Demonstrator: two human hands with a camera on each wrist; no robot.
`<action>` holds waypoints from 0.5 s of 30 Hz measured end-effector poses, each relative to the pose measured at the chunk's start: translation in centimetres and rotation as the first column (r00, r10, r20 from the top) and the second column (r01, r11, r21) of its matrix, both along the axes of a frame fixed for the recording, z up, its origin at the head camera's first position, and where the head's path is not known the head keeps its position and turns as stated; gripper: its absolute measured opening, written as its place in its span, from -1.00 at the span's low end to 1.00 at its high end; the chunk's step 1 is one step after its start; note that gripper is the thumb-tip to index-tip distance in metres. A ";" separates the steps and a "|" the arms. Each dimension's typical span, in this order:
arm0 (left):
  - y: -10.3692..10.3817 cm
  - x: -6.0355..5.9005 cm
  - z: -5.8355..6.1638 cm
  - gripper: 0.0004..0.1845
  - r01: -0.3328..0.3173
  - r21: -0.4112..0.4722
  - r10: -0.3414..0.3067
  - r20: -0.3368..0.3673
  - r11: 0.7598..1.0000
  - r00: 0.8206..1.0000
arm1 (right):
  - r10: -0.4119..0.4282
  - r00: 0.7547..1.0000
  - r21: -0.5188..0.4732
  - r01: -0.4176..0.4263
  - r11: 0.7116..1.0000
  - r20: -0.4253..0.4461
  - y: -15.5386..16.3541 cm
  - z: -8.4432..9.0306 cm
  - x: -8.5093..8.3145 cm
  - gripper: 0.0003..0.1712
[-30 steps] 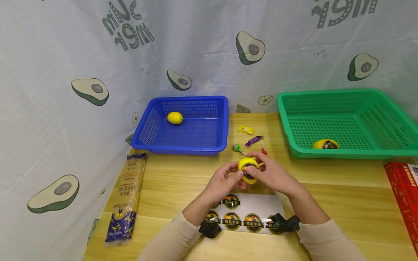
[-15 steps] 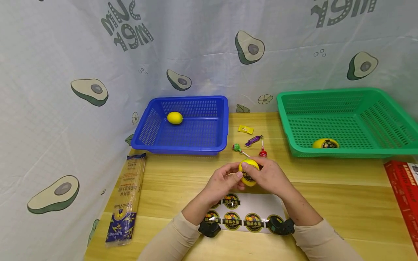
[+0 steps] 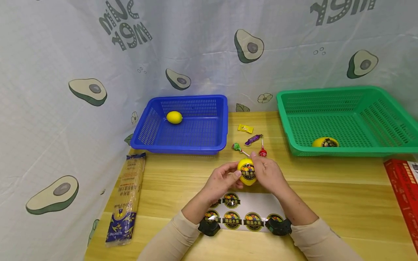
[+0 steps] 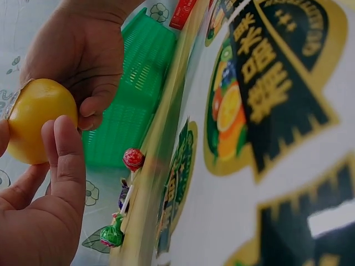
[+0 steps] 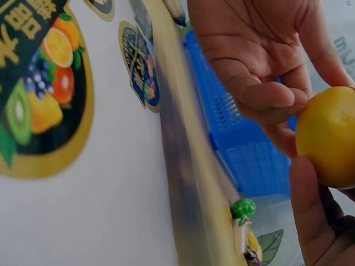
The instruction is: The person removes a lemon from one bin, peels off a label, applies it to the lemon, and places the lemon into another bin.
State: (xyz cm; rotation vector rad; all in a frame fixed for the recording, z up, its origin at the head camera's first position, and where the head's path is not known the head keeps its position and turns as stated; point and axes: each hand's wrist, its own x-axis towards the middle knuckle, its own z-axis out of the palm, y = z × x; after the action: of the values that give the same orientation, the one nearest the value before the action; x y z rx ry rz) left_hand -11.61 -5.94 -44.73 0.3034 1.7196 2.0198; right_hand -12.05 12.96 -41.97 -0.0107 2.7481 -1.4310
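Both hands hold one yellow lemon [image 3: 247, 171] above the table, over a white sheet of round fruit stickers [image 3: 243, 214]. A dark round sticker sits on the lemon's near face. My left hand [image 3: 225, 178] grips the lemon [image 4: 36, 118] from the left with thumb and fingers curled. The right hand [image 3: 266, 173] grips the lemon [image 5: 328, 137] from the right, its fingers wrapped around the side. Another lemon [image 3: 174, 117] lies in the blue basket [image 3: 183, 145]. A stickered lemon [image 3: 324, 142] lies in the green basket [image 3: 343, 152].
Wrapped candies [image 3: 250, 139] and lollipops [image 3: 262, 152] lie between the baskets, just beyond the hands. A spaghetti packet [image 3: 126, 197] lies at the table's left edge. A red box [image 3: 402, 190] sits at the right edge. An avocado-print cloth [image 3: 196, 47] hangs behind.
The lemon has turned in the hands so its sticker faces me more fully. My right hand has shifted from over the top to the lemon's right side.
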 end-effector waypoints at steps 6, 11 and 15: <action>-0.2 0.1 -0.1 -0.53 -0.044 -0.096 0.036 -0.084 0.994 0.996 | 0.005 1.000 -0.072 -0.006 0.997 -0.022 -0.9 -0.7 0.1 -0.32; -0.4 0.5 0.0 -0.43 -0.136 -0.389 0.017 -0.295 0.911 0.955 | 0.067 0.996 -0.051 -0.070 0.996 -0.058 -2.0 -1.0 0.7 -0.47; -0.2 0.8 0.1 -0.46 -0.229 -0.509 -0.008 -0.422 0.830 0.907 | 0.073 0.996 -0.070 -0.077 0.995 -0.053 -2.6 -0.9 1.1 -0.53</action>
State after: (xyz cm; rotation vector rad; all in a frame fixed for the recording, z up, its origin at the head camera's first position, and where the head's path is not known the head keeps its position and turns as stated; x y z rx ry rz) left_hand -10.78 -6.18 -44.66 0.4561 2.5478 1.4955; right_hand -10.93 10.34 -42.87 -0.1528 2.7018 -1.5291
